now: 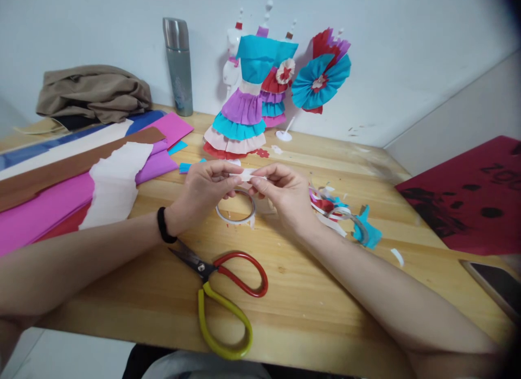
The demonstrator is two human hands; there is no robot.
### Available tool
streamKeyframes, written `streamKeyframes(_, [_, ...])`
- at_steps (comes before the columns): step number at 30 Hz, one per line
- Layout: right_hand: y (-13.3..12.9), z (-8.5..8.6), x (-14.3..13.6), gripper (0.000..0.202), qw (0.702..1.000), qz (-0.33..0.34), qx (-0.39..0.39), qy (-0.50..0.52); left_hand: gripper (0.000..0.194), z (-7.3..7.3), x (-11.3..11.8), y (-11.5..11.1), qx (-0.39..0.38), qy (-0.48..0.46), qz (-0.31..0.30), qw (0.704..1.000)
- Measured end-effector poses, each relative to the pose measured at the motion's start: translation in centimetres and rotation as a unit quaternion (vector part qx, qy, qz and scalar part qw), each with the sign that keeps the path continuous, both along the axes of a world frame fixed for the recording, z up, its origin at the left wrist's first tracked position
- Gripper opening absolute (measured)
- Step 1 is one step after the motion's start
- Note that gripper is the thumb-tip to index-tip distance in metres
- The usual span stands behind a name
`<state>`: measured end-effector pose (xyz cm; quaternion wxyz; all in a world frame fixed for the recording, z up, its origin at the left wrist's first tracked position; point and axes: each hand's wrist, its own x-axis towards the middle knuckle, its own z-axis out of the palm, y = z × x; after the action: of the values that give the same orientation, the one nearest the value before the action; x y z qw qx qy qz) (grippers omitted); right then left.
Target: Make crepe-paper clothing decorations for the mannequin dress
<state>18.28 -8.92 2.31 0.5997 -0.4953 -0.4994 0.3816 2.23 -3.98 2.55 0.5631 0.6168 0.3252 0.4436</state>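
Observation:
Between my two hands a small strip of white paper (247, 175) is stretched level above the table. My left hand (205, 184) pinches its left end between thumb and fingers. The right end sits in the pinch of my right hand (281, 193). Just below them a roll of tape (236, 221) lies flat on the wood. Nearer to me rest scissors (205, 270) with one red and one yellow handle, their blades partly spread and the tips close to my left wrist. Behind my hands stands a small dress form in a tiered paper dress (244, 107).
Coloured crepe paper sheets (61, 178) lie at left, with a brown cloth (95, 88) and a flask (179, 69) behind. Further dress forms, one with a blue paper fan (321, 86), stand at the back. Paper scraps (366, 229), a red bag (472, 200) and a phone (492, 281) are at right.

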Motion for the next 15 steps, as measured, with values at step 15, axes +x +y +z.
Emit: streamKeyframes(15, [0.21,-0.26,0.13,0.018,0.999,-0.013,0.005,0.032,0.009,0.97,0.14,-0.46,-0.041,-0.005,0.032,0.999])
